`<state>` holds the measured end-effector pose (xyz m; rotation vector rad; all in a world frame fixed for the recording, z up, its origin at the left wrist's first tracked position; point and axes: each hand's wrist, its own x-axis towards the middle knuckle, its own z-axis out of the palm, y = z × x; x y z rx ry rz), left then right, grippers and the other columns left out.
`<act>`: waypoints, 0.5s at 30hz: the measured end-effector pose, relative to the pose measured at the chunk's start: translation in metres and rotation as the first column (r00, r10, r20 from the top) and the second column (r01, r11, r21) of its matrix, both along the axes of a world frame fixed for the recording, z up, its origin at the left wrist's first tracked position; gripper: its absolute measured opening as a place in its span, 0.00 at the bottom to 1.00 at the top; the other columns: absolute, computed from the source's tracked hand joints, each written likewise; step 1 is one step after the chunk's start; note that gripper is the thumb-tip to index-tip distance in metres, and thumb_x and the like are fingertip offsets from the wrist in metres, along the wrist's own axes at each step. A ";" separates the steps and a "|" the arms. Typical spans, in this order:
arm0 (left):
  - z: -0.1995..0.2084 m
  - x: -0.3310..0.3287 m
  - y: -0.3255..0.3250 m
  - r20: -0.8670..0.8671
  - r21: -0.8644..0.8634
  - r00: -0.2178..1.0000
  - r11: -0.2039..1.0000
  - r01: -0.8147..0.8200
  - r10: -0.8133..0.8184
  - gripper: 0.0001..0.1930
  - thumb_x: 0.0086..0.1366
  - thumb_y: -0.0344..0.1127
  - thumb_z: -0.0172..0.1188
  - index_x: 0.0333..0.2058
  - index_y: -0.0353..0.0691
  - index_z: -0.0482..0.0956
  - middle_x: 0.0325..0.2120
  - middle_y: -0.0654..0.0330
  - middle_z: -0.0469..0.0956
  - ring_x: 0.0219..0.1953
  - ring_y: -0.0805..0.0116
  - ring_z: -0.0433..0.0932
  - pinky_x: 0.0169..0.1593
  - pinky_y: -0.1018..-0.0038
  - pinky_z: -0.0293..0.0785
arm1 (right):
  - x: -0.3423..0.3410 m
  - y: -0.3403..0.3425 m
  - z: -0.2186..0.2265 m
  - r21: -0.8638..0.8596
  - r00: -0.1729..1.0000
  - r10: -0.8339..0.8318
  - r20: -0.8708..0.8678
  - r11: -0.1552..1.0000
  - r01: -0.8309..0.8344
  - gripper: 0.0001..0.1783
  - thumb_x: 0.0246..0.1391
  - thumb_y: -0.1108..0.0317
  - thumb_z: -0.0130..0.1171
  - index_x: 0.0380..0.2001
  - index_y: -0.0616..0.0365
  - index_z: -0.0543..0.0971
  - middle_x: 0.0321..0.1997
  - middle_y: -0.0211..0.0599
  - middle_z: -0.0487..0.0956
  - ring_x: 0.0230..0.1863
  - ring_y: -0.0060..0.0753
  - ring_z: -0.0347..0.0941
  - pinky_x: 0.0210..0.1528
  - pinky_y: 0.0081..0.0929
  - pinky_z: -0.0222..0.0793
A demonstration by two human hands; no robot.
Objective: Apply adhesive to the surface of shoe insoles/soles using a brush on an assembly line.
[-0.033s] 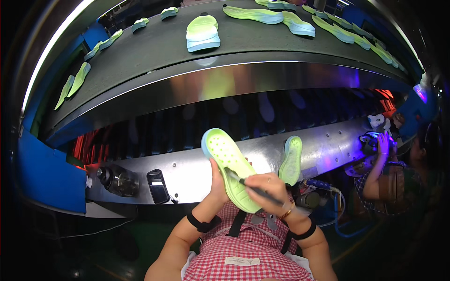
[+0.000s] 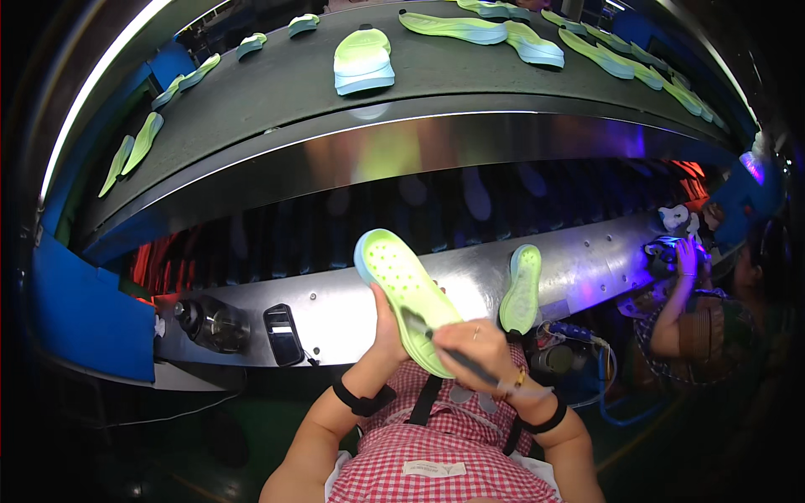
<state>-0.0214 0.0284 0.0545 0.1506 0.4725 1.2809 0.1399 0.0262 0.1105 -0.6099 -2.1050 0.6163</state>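
Observation:
A yellow-green shoe sole (image 2: 394, 270) with a pale blue heel edge is tilted in front of me, its inner side up and several small holes in its heel part. My left hand (image 2: 386, 325) grips it by the left edge, with some fingers hidden underneath. In my right hand (image 2: 480, 350) is a dark-handled brush (image 2: 461, 359), held like a pen. Its dark tip (image 2: 412, 322) is against the sole's middle. A second sole (image 2: 521, 289), with a whitish inner surface, rests on the metal ledge (image 2: 352, 293) to the right.
Beyond the ledge runs a dark conveyor belt (image 2: 277, 92) carrying several soles (image 2: 364, 63). A clear bottle (image 2: 214, 325) and a phone (image 2: 283, 335) sit on the ledge at left. At right are a co-worker's hand (image 2: 686, 256), hoses (image 2: 608, 377) and a metal can (image 2: 553, 359).
The brush and my right hand have shifted slightly along the sole. The held sole has moved a little to the left.

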 end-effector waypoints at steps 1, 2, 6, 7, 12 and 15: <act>0.000 -0.004 0.002 -0.076 -0.040 0.993 0.995 -0.094 0.091 0.47 0.51 0.75 0.25 0.53 0.38 0.60 0.47 0.47 0.67 0.50 0.52 0.66 0.54 0.58 0.61 | 0.004 -0.010 0.001 0.026 0.998 0.016 0.055 1.000 -0.017 0.10 0.34 0.74 0.61 0.26 0.56 0.77 0.30 0.33 0.78 0.34 0.32 0.75 0.36 0.27 0.67; -0.005 -0.013 0.002 -0.082 -0.037 0.992 0.994 -0.101 0.098 0.47 0.51 0.75 0.25 0.53 0.38 0.60 0.47 0.47 0.67 0.50 0.52 0.66 0.54 0.58 0.61 | 0.008 -0.016 0.007 -0.039 0.990 0.107 0.092 0.994 -0.104 0.09 0.34 0.73 0.61 0.26 0.56 0.77 0.31 0.32 0.78 0.34 0.32 0.75 0.36 0.27 0.67; 0.000 -0.020 -0.004 0.065 0.115 0.997 0.992 -0.055 0.048 0.47 0.51 0.75 0.27 0.52 0.38 0.61 0.45 0.50 0.69 0.49 0.53 0.67 0.53 0.57 0.62 | 0.022 -0.008 0.028 -0.312 0.962 0.275 0.000 0.914 -0.261 0.10 0.36 0.74 0.62 0.28 0.58 0.78 0.31 0.38 0.78 0.34 0.34 0.75 0.37 0.25 0.69; 0.008 -0.014 -0.005 0.110 0.142 0.993 0.988 -0.058 0.042 0.47 0.50 0.75 0.27 0.53 0.38 0.60 0.45 0.51 0.69 0.49 0.54 0.68 0.53 0.57 0.63 | 0.022 -0.004 0.033 -0.439 0.962 0.244 -0.126 0.856 -0.275 0.10 0.37 0.75 0.62 0.29 0.60 0.78 0.31 0.40 0.78 0.34 0.34 0.75 0.37 0.25 0.69; 0.016 0.002 0.000 0.103 0.258 0.994 0.964 -0.058 0.032 0.46 0.50 0.75 0.28 0.53 0.39 0.59 0.43 0.50 0.70 0.49 0.52 0.67 0.52 0.56 0.62 | 0.003 -0.001 0.032 -0.212 0.992 0.080 -0.098 0.972 -0.099 0.11 0.37 0.78 0.63 0.29 0.62 0.79 0.31 0.40 0.79 0.34 0.35 0.76 0.38 0.24 0.70; 0.028 0.001 -0.001 0.206 0.221 0.978 0.973 -0.066 0.019 0.46 0.51 0.75 0.28 0.53 0.39 0.59 0.42 0.51 0.70 0.48 0.51 0.67 0.51 0.56 0.63 | 0.007 -0.014 0.041 -0.307 0.933 0.324 -0.154 0.882 -0.357 0.11 0.37 0.79 0.62 0.29 0.62 0.79 0.31 0.39 0.79 0.35 0.36 0.75 0.40 0.25 0.70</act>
